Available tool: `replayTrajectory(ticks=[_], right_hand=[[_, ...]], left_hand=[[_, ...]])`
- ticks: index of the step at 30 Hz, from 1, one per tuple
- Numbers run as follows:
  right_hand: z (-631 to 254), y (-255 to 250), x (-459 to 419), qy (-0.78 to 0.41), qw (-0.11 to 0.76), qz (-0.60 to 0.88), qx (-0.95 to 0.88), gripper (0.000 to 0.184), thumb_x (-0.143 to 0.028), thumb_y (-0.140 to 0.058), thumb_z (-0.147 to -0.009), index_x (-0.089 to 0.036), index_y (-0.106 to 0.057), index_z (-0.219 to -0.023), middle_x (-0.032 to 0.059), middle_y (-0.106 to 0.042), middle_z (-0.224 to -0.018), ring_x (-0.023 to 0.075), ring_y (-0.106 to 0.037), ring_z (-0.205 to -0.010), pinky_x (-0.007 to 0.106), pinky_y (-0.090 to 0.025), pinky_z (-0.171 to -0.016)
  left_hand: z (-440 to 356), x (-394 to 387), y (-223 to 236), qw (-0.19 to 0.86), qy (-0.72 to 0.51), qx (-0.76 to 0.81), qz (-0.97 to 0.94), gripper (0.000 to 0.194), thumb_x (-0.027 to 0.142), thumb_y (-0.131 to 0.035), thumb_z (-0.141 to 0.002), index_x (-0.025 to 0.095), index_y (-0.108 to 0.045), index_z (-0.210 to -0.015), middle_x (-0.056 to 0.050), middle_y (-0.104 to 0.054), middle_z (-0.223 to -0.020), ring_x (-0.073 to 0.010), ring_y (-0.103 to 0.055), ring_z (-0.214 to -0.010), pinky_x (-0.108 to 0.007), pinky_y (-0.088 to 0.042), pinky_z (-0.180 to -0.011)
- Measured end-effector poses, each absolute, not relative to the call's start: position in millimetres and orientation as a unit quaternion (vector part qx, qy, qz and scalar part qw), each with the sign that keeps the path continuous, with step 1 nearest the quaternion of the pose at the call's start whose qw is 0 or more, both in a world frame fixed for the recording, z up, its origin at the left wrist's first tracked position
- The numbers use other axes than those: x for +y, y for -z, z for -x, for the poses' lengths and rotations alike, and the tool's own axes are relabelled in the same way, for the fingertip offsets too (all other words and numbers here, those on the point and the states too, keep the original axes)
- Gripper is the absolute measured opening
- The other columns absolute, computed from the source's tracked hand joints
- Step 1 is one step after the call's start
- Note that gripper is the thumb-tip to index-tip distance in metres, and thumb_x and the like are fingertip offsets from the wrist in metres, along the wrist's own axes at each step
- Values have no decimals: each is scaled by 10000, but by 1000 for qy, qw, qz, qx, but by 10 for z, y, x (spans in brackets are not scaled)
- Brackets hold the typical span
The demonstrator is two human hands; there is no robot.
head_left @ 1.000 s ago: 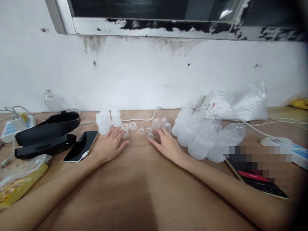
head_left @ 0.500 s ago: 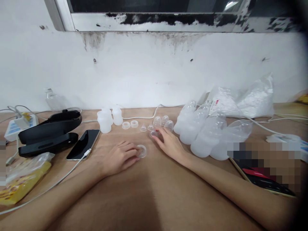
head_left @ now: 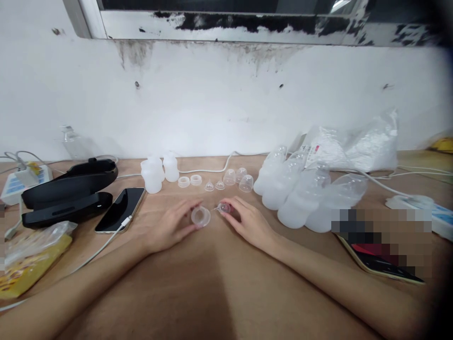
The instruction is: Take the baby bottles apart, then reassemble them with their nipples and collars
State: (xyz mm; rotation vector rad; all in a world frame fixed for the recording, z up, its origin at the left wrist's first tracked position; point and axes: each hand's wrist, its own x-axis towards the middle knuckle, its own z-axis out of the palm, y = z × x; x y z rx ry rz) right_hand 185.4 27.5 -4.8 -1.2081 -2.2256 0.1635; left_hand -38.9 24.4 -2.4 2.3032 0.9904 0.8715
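My left hand (head_left: 173, 223) grips a translucent screw ring (head_left: 207, 217) between thumb and fingers, tilted just above the table. In my right hand (head_left: 252, 220), a clear bottle teat (head_left: 223, 207) is pinched by its rim, tip pointing left at the ring with a small gap between. Two more teats (head_left: 209, 186) stand behind my hands. Left of those lie two screw rings (head_left: 184, 182), and to their right are three clear dome caps (head_left: 246, 183). Several small white bottle bodies (head_left: 153, 178) stand at the back left.
Several capped baby bottles (head_left: 292, 203) crowd the right side, before a clear plastic bag (head_left: 371, 144). On the left are a phone (head_left: 120, 210) with a charging cable, a black case (head_left: 71, 189), a yellow packet (head_left: 38, 264) and a power strip (head_left: 38, 182). Another phone (head_left: 382, 264) lies far right.
My right hand has come nearer with a teat now showing in its fingers, tip leftward. My left hand has lifted and turned the ring, its fingers now around the side.
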Motion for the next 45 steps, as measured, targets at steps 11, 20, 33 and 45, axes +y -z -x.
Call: replayTrajectory(ticks=[11,20,33,45], right_hand=[[-1853,54,266,-79,286,471,-831,196,-277,-447,-830,-210,-528,-995,34,-611,-966,173,-570,-829,317,-446,-743],[-1871,69,339,-98,368,467,-798,275,-262,-454,-834,-201,-449,-1102,28,-620,-867,156,-596,-763,299,-489,-695],[-1723,-22,174,77,337,236,-908,381,-22,-344,-820,-133,-469,-1162,98,-577,-960,160,-548,-893,280,-491,-748],[-1612,-48,184,-403,418,384,-718,277,-306,-434,-827,-180,-463,-1073,60,-545,-895,139,-594,-700,261,-509,-510]], left_hand=[[377,329,-33,510,-397,477,-595,409,229,-668,-640,167,-479,-996,-64,-615,-1064,-236,-543,-1042,-408,-394,-916],[348,323,-11,517,-418,433,-609,367,173,-669,-630,164,-472,-939,-53,-613,-1017,-196,-569,-995,-368,-416,-901],[144,219,25,489,-402,378,-676,279,176,-684,-643,149,-490,-841,-53,-628,-939,-170,-588,-906,-318,-453,-824],[182,210,31,409,-420,370,-720,273,239,-681,-662,170,-494,-848,-73,-624,-1028,-205,-523,-1056,-357,-370,-923]])
